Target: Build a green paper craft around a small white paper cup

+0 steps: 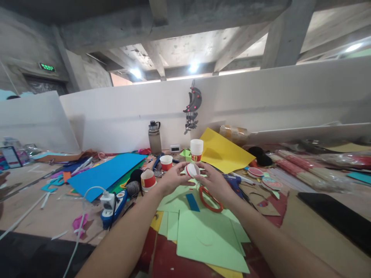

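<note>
Between my two hands is a small white paper cup (192, 170) with a red band, tilted so that its round end faces me. My left hand (174, 178) closes on its left side, and my right hand (213, 178) pinches it from the right. Just below them lie orange-handled scissors (211, 201) and a blue paper strip (192, 202) on light green paper sheets (208, 235). Behind my hands stands a stack of white paper cups (196, 148). To the left are a red-and-white cup (166, 163) and another cut cup (148, 180).
Blue card (107, 173) and a power strip (114, 208) with a white cable lie left. A bottle (154, 138) stands at the back, beside yellow card (224, 152). To the right are a glue gun (234, 183), wrapped stick bundles (307, 170) and a black slab (336, 216).
</note>
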Available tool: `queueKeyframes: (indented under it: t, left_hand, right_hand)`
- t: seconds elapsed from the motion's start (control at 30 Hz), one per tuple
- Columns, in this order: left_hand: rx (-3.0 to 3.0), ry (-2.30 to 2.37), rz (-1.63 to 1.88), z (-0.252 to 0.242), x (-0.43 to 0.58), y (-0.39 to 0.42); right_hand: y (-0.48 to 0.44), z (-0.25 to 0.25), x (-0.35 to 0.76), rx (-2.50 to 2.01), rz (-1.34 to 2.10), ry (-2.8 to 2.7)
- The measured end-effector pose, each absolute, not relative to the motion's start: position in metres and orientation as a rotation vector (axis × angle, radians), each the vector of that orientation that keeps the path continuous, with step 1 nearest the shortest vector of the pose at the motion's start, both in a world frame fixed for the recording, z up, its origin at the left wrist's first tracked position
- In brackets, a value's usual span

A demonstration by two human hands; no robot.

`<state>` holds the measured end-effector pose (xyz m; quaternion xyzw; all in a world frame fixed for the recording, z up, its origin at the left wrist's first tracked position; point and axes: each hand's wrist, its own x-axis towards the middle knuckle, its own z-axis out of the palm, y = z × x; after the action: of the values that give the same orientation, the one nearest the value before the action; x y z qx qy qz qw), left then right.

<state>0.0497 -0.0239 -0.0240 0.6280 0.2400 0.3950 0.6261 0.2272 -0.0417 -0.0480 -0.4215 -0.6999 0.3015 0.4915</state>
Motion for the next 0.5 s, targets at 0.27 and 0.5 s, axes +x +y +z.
queueKeyframes:
  t: [0.27, 0.5]
  left_hand:
    - [1.333, 0.521, 0.911, -0.029, 0.052, -0.02]
    - [1.311, 0.51, 0.796, -0.032, 0.052, -0.018]
  right_hand:
    - [-0.048, -0.041, 0.229, -1.083, 0.465, -1.792]
    - [-0.049, -0.037, 0.236, -1.053, 0.506, -1.791]
